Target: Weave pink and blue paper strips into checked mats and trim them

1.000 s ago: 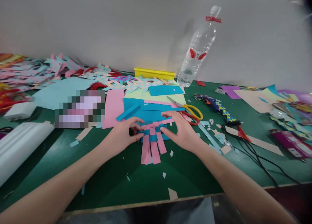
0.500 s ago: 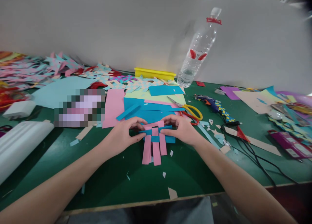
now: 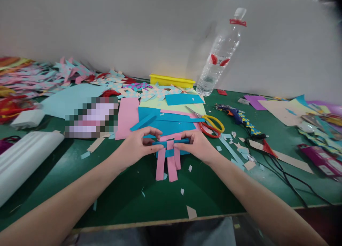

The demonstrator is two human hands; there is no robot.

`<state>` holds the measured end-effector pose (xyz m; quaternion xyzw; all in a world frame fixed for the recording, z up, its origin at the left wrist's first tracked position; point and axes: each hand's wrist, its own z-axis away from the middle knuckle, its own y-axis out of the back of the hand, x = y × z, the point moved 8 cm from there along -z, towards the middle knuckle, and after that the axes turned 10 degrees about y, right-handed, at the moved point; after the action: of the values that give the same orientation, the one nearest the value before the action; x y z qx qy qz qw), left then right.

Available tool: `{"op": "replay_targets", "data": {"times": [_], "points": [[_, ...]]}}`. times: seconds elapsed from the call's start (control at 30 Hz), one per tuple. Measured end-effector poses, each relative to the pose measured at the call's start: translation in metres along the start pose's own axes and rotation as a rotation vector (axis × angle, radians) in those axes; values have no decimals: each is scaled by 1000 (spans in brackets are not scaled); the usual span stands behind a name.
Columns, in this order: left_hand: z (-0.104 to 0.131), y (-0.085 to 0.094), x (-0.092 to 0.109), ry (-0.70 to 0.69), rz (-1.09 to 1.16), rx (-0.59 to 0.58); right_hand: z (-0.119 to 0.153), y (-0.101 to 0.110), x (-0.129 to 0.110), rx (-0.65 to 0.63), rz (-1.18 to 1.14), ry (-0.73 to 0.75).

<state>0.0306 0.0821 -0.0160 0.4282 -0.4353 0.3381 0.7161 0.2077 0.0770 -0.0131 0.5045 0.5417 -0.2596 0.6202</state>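
Observation:
Pink paper strips (image 3: 172, 167) hang downward, woven with blue paper strips (image 3: 169, 153) running crosswise. My left hand (image 3: 143, 142) pinches the left end of the upper blue strip between thumb and fingers. At the other end, my right hand (image 3: 196, 144) pinches the same strip, its thumb against the weave. Fingers cover parts of the upper weave. Just behind the hands lie blue paper sheets (image 3: 173, 126) and a pink sheet (image 3: 127, 114). Scissors (image 3: 211, 123) with yellow and red handles rest beyond my right hand.
A clear water bottle (image 3: 220, 57) leans against the grey wall at the back. Heaps of paper strips (image 3: 34, 76) fill the back left. A white roll-like object (image 3: 29, 160) lies at left. Black cords (image 3: 288, 178) and a purple packet (image 3: 320, 160) are at right.
My hands have closed in slightly on the woven strips, and the upper blue strip now looks narrower, tilted or folded. The whole view has shifted a little.

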Motion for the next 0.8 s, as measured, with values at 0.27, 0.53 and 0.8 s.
{"op": "replay_targets", "data": {"times": [0.27, 0.53, 0.8], "points": [[-1, -4, 3, -20, -103, 0, -7, -13, -4, 25, 47, -20], [-3, 4, 5, -84, -151, 67, -10, -13, 0, 82, -53, -80], [-3, 5, 3, -18, -125, 111, -16, -19, 1, 106, -256, -86]]}}
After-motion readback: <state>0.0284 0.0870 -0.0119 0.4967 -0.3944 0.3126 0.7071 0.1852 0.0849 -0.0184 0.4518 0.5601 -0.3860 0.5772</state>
